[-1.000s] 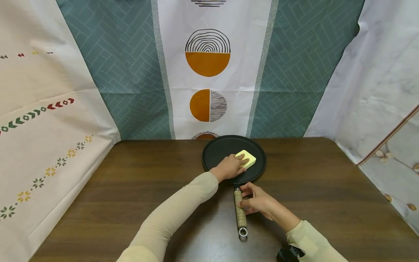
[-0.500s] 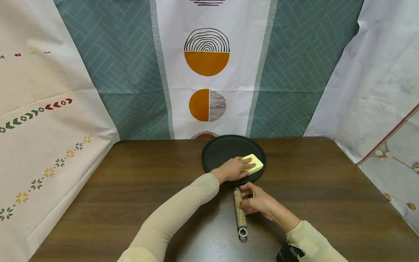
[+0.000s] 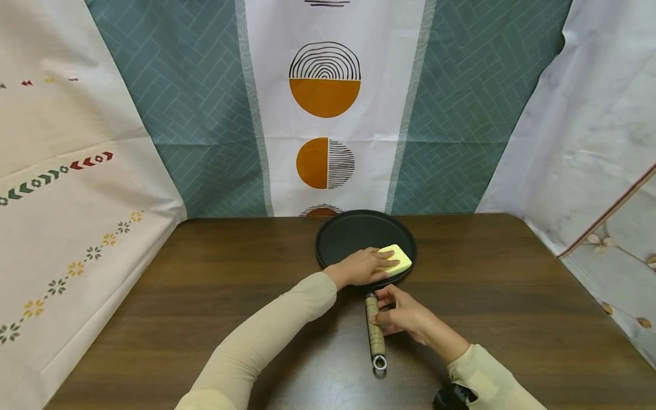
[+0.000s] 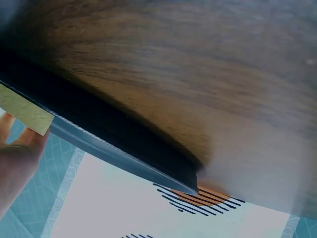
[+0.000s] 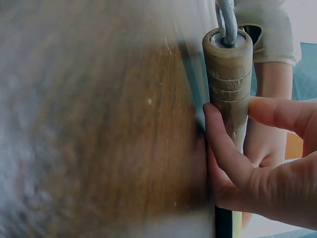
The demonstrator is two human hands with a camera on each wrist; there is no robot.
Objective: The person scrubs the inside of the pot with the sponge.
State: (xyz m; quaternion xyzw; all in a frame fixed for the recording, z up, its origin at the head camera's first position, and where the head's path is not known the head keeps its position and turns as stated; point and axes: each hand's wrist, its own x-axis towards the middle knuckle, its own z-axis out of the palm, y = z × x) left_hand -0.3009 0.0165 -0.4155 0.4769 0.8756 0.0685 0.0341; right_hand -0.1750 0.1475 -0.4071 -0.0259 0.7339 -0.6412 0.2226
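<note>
A round black flat pan [image 3: 353, 234] lies near the back edge of the table, its wooden handle [image 3: 376, 333] pointing toward me. My left hand [image 3: 359, 266] grips a pale yellow sponge [image 3: 401, 263] against the right front part of the pan's surface. In the left wrist view, fingertips touch the side of the sponge [image 4: 27, 111] above the pan's rim [image 4: 104, 148]. My right hand [image 3: 407, 318] pinches the handle from the right. The right wrist view has the thumb and fingers on opposite sides of the ringed handle [image 5: 229, 69].
The dark wooden table [image 3: 215, 267] extends to both sides of the pan. A patterned cloth [image 3: 328, 125] hangs directly behind its back edge, with further cloths [image 3: 77, 228] at the left and right. A metal ring [image 3: 379, 363] ends the handle.
My left hand has slid the sponge to the right and slightly toward me across the pan, most of it in the first half second. The right hand stays on the handle, and the pan keeps its place.
</note>
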